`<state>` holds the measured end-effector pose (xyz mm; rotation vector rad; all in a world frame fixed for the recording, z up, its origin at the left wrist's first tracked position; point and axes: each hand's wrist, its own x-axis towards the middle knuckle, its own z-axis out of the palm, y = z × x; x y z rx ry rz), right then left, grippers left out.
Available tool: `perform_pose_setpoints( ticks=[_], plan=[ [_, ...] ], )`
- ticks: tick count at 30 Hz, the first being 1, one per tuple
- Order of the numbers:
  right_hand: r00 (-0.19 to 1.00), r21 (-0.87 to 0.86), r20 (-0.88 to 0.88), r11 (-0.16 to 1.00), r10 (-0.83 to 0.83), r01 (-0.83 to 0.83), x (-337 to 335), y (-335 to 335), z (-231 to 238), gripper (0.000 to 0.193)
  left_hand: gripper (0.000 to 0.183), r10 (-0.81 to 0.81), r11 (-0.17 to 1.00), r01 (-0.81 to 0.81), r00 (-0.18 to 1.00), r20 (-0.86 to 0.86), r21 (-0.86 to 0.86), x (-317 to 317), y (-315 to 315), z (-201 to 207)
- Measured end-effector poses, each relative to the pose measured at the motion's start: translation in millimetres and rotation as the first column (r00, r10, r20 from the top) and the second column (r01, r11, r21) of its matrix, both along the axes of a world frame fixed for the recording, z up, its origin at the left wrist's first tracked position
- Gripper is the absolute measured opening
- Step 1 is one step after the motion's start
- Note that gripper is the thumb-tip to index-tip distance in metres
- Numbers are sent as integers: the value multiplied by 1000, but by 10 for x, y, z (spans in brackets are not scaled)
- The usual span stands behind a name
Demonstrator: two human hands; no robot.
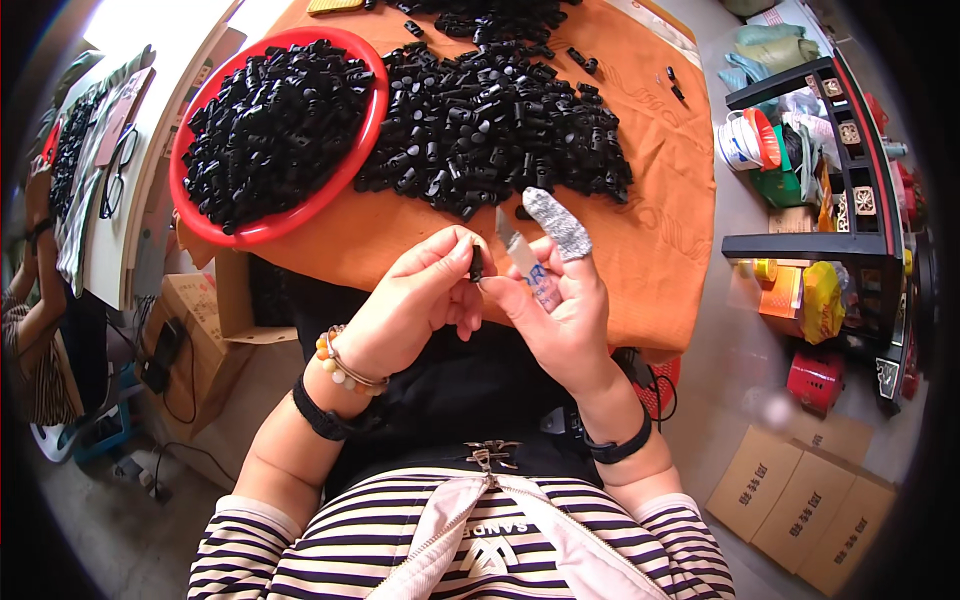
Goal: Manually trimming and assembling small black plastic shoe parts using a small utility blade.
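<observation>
My left hand (425,285) pinches a small black plastic part (477,262) upright between thumb and fingers. Close beside it, my right hand (570,325) is closed around a small flat blade (521,258) with a pale wrapped handle, its tip pointing up and away. A grey knitted finger sleeve (560,226) covers one raised right finger. The right thumb comes up near the lower end of the part; whether they touch I cannot tell. Beyond my hands, a heap of similar black parts (490,130) lies on the orange cloth (660,225).
A red basin (378,115) full of black parts stands at the far left of the table. At right are a black shelf frame (800,245), a bucket (742,140) and cardboard boxes (810,505). Another person's arm (38,200) works at a left-hand table holding eyeglasses (118,170).
</observation>
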<state>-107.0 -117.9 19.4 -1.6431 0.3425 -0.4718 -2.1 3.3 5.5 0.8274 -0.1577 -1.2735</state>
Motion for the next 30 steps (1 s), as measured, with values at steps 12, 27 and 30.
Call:
perform_pose_setpoints(
  ticks=[12,27,30],
  plan=[
    [990,37,-107,995,97,-93,-128,59,86,51,14,40,990,-67,975,-217,-122,55,78,48],
    [990,48,-116,996,80,-74,-77,101,82,42,11,138,985,-152,977,-162,-82,-26,11,66],
    [989,62,-114,994,99,-92,-71,89,68,41,10,156,981,-170,977,-142,-94,-31,9,51]
  ],
)
